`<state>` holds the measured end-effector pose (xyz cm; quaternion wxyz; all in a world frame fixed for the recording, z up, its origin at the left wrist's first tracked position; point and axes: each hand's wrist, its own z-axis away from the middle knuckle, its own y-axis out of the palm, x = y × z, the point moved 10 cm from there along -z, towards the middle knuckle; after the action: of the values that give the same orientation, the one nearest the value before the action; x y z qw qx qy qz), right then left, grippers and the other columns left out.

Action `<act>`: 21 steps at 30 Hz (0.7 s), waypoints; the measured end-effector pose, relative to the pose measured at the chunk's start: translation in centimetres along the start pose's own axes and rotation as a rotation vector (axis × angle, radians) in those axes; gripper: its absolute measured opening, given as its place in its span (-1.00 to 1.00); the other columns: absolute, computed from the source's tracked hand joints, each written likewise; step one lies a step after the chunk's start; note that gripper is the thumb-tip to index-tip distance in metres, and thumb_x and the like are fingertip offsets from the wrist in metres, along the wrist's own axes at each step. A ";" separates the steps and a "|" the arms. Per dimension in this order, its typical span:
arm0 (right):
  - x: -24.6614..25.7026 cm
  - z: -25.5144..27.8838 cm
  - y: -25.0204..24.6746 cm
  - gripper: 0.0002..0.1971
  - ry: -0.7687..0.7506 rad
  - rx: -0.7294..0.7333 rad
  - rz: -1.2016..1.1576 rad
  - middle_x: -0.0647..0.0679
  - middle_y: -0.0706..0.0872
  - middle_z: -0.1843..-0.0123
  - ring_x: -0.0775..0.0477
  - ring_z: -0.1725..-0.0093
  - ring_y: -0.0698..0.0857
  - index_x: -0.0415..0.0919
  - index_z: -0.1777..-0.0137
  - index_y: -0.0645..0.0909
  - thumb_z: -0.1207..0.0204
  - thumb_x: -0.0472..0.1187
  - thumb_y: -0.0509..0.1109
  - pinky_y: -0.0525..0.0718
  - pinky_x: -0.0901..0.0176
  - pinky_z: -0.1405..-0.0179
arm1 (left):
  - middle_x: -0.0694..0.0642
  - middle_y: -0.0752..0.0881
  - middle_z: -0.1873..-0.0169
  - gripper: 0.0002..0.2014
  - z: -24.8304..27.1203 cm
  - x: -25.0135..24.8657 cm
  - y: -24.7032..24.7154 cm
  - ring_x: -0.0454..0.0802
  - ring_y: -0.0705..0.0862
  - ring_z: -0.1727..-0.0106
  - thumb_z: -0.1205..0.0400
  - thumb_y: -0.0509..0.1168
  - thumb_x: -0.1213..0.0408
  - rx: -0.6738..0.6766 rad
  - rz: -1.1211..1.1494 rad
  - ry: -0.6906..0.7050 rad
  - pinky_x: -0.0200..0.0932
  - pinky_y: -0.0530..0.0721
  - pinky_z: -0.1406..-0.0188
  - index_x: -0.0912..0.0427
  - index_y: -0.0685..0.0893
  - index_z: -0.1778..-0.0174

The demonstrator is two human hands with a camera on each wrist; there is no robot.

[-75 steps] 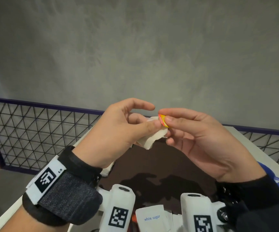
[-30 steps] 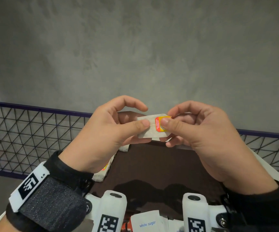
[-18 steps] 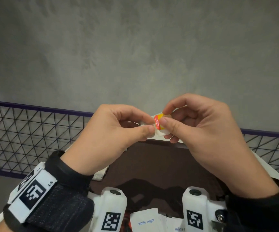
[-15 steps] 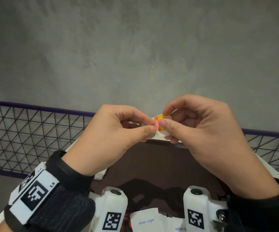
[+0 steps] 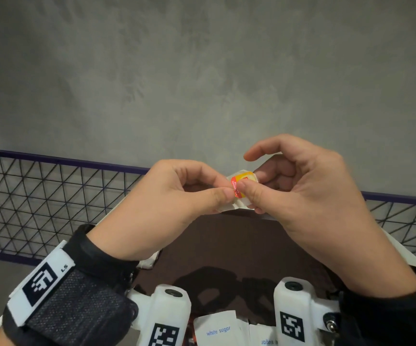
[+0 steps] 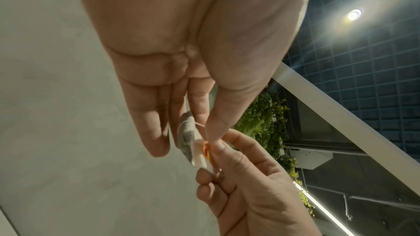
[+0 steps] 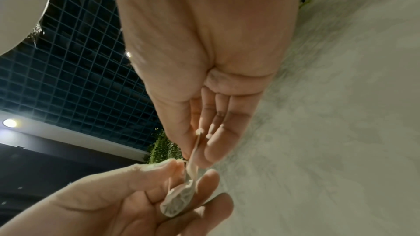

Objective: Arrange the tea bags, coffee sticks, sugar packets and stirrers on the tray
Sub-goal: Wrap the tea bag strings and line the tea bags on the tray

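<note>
Both hands hold one white tea bag (image 5: 239, 204) up in front of the grey wall, above the dark brown tray (image 5: 227, 245). My left hand (image 5: 223, 193) pinches the bag between thumb and forefinger. My right hand (image 5: 248, 188) pinches its orange-red tag (image 5: 240, 182) with thumb against the fingers behind it, the index finger lifted off. In the left wrist view the tea bag (image 6: 186, 137) sits edge-on between the left fingers, string and tag (image 6: 205, 148) meeting the right thumb. In the right wrist view the tea bag (image 7: 179, 198) lies in the left fingers.
White sugar packets (image 5: 217, 330) lie at the tray's near edge between the two wrist camera mounts. More white tea bags (image 5: 149, 260) peek out under my left wrist at the tray's left side. A black wire-mesh fence (image 5: 39, 203) runs behind the white table.
The hands have stayed raised and close together. The flat tea bag has been gathered between the thumbs, the tag has turned, and my right index finger has lifted off it.
</note>
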<state>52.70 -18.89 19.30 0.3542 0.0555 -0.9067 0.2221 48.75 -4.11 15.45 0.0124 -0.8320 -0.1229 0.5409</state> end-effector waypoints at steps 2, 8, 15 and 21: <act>0.1 0.0 0.0 -0.71 -0.011 0.000 0.013 -0.08 0.74 0.30 -0.23 0.35 0.76 0.12 -0.02 0.71 -0.49 -0.28 0.64 0.78 -0.33 0.34 | 0.26 0.87 0.11 -0.88 0.0 0.1 0.2 0.20 0.86 0.02 -0.40 0.53 0.25 -0.002 0.060 -0.016 0.11 0.82 -0.17 0.20 0.83 0.22; 0.2 0.1 -0.3 -0.71 0.007 0.002 -0.011 -0.11 0.76 0.29 -0.25 0.34 0.78 0.11 -0.02 0.72 -0.47 -0.30 0.65 0.81 -0.35 0.30 | 0.29 0.81 0.21 -0.59 -0.1 0.4 0.1 0.12 0.79 0.25 -0.35 0.53 0.37 -0.069 0.328 -0.069 -0.15 0.78 0.20 0.24 0.68 -0.12; -0.4 0.1 0.2 -0.76 0.067 0.076 -0.126 -0.17 0.81 0.30 -0.21 0.39 0.79 -0.08 -0.03 0.73 -0.42 -0.32 0.65 0.81 -0.12 0.37 | 0.27 0.81 0.25 -0.54 -0.1 0.8 0.3 0.03 0.76 0.34 -0.37 0.53 0.42 -0.089 0.312 -0.092 -0.21 0.72 0.31 0.25 0.65 -0.19; -1.8 -0.2 0.1 -0.66 0.158 0.061 -0.168 -0.12 0.86 0.22 0.03 0.30 0.76 -0.17 0.08 0.84 -0.30 0.08 0.55 0.75 0.14 0.33 | 0.19 0.81 0.33 -0.56 -0.3 0.5 -0.9 0.00 0.76 0.39 -0.31 0.54 0.39 -0.194 0.314 -0.061 -0.20 0.73 0.35 0.23 0.67 -0.12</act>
<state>54.15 -18.80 18.18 0.4399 0.1245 -0.8611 0.2227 49.03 -3.11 15.23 -0.1561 -0.8215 -0.0431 0.5467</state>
